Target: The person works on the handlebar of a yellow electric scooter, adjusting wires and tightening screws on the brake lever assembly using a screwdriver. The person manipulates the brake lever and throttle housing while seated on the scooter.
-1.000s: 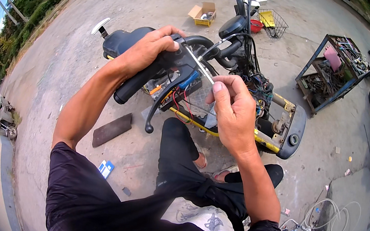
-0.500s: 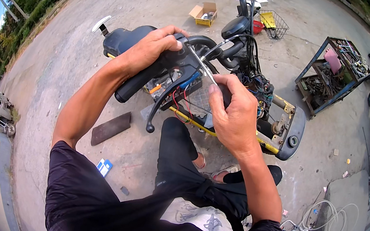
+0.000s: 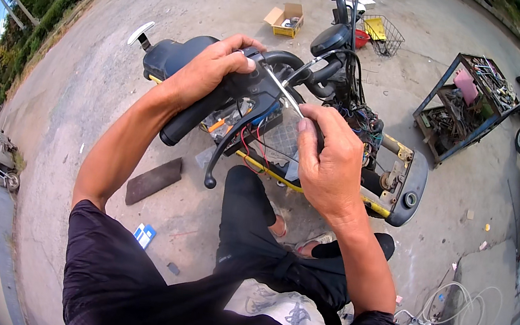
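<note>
Head cam: R grip (image 3: 330,155) pinching metal rod (image 3: 287,96), long axis diag., pointing up-left; L grip (image 3: 208,71) clasping h'bar (image 3: 180,125).

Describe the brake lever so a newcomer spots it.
On the scooter, find the black grip jutting from under the left hand. The brake lever sits just right of it: unlike the straight grip, it is slim, curved and tipped with a round knob.
</note>
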Tool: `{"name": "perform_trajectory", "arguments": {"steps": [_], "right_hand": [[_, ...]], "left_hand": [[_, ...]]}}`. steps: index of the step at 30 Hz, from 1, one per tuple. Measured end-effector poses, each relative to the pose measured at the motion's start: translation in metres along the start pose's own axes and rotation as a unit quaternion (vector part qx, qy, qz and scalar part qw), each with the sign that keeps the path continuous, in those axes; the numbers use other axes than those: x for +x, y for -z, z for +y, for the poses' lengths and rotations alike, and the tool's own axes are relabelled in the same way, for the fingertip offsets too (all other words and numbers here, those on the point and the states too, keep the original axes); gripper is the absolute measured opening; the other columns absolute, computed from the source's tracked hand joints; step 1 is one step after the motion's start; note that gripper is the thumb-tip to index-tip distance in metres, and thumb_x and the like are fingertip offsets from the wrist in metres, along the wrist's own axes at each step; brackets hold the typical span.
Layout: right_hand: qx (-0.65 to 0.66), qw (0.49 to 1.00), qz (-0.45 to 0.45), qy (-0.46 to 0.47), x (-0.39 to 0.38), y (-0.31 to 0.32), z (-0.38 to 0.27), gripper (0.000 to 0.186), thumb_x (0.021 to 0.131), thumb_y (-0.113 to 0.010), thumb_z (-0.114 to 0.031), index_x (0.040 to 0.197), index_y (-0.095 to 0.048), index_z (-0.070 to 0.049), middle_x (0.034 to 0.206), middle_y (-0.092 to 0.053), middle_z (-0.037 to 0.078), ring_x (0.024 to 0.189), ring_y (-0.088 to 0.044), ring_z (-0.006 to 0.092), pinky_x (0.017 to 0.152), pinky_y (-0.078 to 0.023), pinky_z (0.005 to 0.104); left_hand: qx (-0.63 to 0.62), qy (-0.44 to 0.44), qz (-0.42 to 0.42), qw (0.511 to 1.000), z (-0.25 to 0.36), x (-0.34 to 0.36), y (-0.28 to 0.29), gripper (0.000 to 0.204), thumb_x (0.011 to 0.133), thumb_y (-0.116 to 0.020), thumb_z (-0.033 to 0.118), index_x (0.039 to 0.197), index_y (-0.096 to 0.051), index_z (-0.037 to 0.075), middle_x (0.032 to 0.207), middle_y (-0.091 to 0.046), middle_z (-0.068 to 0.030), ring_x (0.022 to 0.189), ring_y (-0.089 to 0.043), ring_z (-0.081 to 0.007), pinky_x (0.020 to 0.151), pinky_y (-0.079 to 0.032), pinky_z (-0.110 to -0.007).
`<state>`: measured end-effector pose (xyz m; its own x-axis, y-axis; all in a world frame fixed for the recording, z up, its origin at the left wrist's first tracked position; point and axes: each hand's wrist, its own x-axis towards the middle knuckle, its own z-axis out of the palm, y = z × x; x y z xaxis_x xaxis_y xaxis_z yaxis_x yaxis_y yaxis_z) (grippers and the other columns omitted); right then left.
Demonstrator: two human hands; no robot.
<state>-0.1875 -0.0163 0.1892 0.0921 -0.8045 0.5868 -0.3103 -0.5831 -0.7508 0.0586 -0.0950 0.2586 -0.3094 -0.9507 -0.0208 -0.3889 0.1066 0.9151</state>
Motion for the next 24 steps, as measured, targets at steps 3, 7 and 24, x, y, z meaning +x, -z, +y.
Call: {"name": "perform_trajectory", "arguments": {"steps": [3,7,24], "right_hand": [[-0.191,0.957,0.072,0.204,0.001,-0.002,0.004,0.031,0.088,-0.071,0.003,0.119,-0.07,0.003,0.088,-0.067,0.011,0.083,-0.067,0.0325,0.074,-0.056,0.0367],[0.04,0.995,0.035,0.082,-0.004,-0.001,0.019,0.04,0.089,-0.076,-0.003,0.127,-0.07,0.003,0.105,-0.072,0.011,0.074,-0.063,0.021,0.068,-0.054,0.0327],[0.264,0.956,0.014,-0.128,-0.005,-0.005,-0.005,0.042,0.096,-0.076,-0.011,0.135,-0.067,0.004,0.112,-0.071,0.009,0.081,-0.058,0.0103,0.068,-0.052,0.0276]], "left_hand": [[0.0,0.003,-0.004,1.0,0.0,0.0,0.001,0.045,0.096,-0.057,0.023,0.137,-0.058,0.004,0.101,-0.067,-0.0035,0.087,-0.064,-0.0087,0.076,-0.056,-0.025],[0.003,0.001,-0.011,1.0,-0.004,0.003,0.004,0.045,0.097,-0.057,0.023,0.138,-0.058,0.004,0.101,-0.067,-0.0032,0.087,-0.065,-0.0082,0.076,-0.057,-0.025],[-0.002,0.003,-0.007,1.0,0.002,0.002,0.0,0.045,0.096,-0.056,0.025,0.136,-0.059,0.004,0.102,-0.068,-0.0052,0.087,-0.066,-0.01,0.076,-0.056,-0.026]]}}
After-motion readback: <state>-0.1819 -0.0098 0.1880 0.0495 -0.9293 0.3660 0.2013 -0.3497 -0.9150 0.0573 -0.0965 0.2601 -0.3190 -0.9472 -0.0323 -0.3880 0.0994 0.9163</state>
